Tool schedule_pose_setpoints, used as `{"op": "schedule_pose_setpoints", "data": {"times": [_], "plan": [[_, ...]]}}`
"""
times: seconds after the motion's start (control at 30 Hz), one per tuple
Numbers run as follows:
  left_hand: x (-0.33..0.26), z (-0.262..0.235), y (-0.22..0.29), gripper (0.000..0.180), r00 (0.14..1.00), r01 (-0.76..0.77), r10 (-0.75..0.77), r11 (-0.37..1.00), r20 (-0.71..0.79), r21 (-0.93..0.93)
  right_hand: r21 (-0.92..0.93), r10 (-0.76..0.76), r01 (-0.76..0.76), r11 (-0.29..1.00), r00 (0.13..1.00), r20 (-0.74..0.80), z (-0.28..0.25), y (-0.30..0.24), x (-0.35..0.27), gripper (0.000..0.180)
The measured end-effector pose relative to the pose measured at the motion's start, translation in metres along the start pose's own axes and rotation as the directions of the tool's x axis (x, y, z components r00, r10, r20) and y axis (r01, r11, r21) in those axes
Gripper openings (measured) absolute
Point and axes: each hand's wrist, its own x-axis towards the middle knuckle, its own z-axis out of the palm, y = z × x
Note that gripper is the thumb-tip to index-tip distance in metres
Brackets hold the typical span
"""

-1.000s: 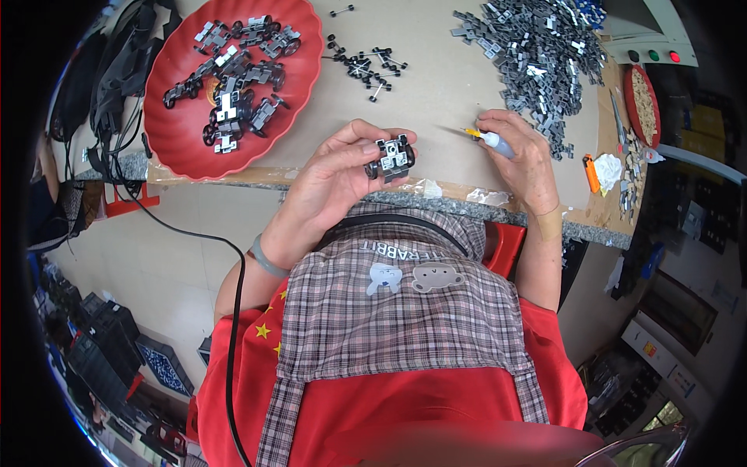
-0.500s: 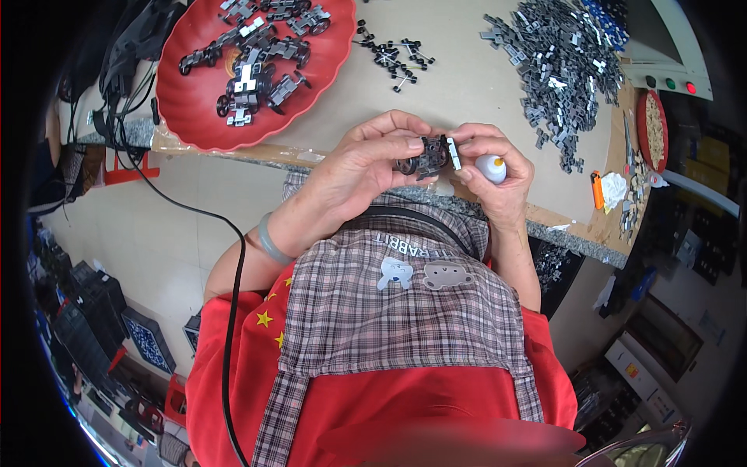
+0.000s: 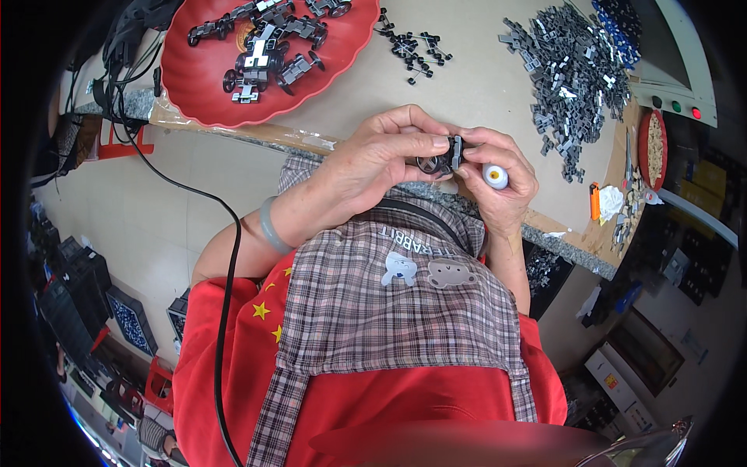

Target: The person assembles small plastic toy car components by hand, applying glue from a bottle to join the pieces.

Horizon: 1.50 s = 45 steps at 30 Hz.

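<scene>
Above the table's front edge, my left hand [image 3: 366, 159] is closed round a small black toy car chassis [image 3: 430, 164] with dark wheels. My right hand [image 3: 504, 187] pinches a small flat grey plastic part [image 3: 457, 152] between thumb and fingertips. This part meets the chassis's right end; whether it is fixed there I cannot tell. Also tucked in my right hand's fingers is a small white squeeze bottle [image 3: 496, 177], its yellow tip turned up. My fingers hide much of the chassis.
A red scalloped bowl [image 3: 348, 68] with several similar chassis stands at the left. Wheel axles [image 3: 420, 54] lie mid-table, and a heap of grey parts [image 3: 572, 78] is at the right. An orange cutter [image 3: 594, 201] lies near the right edge. A black cable [image 3: 226, 311] hangs past my left arm.
The chassis and the grey part have turned, so the part now shows a grey face instead of a white one. The two have come closer together. The whole view has shifted slightly.
</scene>
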Motion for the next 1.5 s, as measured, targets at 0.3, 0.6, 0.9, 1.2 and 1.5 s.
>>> {"op": "schedule_pose_setpoints", "data": {"times": [0.3, 0.6, 0.9, 1.2, 1.5], "plan": [[-0.002, 0.002, 0.001, 0.007, 0.998, -0.054, 0.053, 0.994, 0.015, 0.098, -0.247, -0.162, 0.169, 0.954, 0.986, 0.048, 0.002, -0.001, 0.000, 0.028], [0.002, -0.002, 0.002, 0.021, 0.999, -0.049, 0.047, 0.977, 0.014, 0.206, -0.111, 0.033, -0.024, 0.994, 0.996, 0.082, -0.004, -0.014, 0.001, 0.029], [0.002, 0.002, 0.007, 0.050, 0.997, 0.066, -0.073, 0.960, 0.016, 0.273, 0.125, 0.319, -0.364, 0.923, 0.906, 0.278, -0.014, -0.012, 0.011, 0.023], [0.001, -0.001, -0.008, 0.028, 0.958, -0.258, 0.285, 0.801, 0.036, 0.540, 0.493, 0.502, -0.434, 0.755, 0.865, -0.008, 0.016, -0.003, -0.006, 0.017], [-0.001, -0.002, -0.016, 0.023, 0.861, -0.375, 0.502, 0.523, 0.078, 0.765, 0.084, 0.330, -0.327, 0.941, 0.944, -0.025, 0.013, -0.008, -0.003, 0.016]]}}
